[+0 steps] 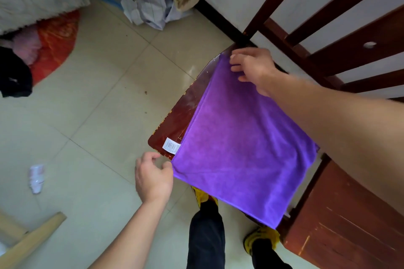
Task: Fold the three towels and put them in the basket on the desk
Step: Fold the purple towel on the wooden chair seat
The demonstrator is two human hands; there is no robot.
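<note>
Centre right of frame: purple towel [240, 144], spread flat over dark wooden chair seat [181, 116], lower edge overhanging the seat front. White label [172, 144] at towel's left edge, lying on the seat.

Lower centre: left hand [153, 177], fingers curled, pinching towel's lower-left corner between thumb and fingers.

Upper right of centre: right hand [253, 67], fingertips curled onto towel's top corner, holding it at the seat's rear edge.

Upper right: chair back slats [328, 17].

Left half: tiled floor [98, 105], crumpled white wrapper [36, 178] at lower left.

Below towel: yellow shoes [262, 237].
</note>
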